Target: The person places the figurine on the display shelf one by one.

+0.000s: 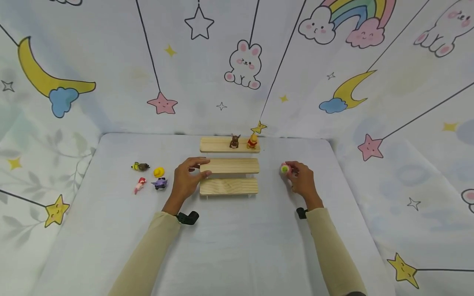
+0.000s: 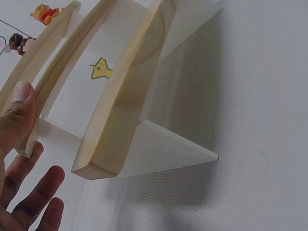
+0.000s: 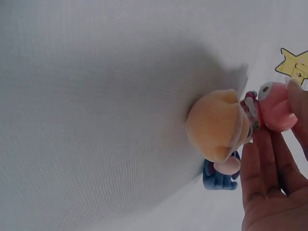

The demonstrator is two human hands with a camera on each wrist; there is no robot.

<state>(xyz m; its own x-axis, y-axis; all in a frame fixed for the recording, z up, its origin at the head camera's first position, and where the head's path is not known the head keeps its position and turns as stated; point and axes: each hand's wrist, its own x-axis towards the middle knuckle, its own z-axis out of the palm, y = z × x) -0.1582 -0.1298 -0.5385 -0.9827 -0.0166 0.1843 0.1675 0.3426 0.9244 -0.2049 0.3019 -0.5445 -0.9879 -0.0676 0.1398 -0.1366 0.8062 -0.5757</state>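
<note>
My left hand (image 1: 187, 176) grips the left end of the middle plank (image 1: 233, 166) of a three-step wooden display stand. In the left wrist view its thumb (image 2: 21, 103) lies on the wood, and the other fingers reach round the plank's end. To the right of the stand, my right hand (image 1: 303, 181) pinches a small pink figurine (image 3: 277, 107) between thumb and fingers. Close beside those fingers, the right wrist view shows a peach-coloured round-headed figurine (image 3: 214, 125) and a dark blue one (image 3: 220, 175). Palm and fingers hide both from the head view.
On the back plank (image 1: 216, 144) stand a brown eared figurine (image 1: 234, 141) and a bear in red (image 1: 252, 141). Left of the stand lie a green-brown figurine (image 1: 140, 166), a yellow piece (image 1: 159, 172), a purple figurine (image 1: 160, 183) and a red-pink one (image 1: 140, 185). Clear supports carry the planks.
</note>
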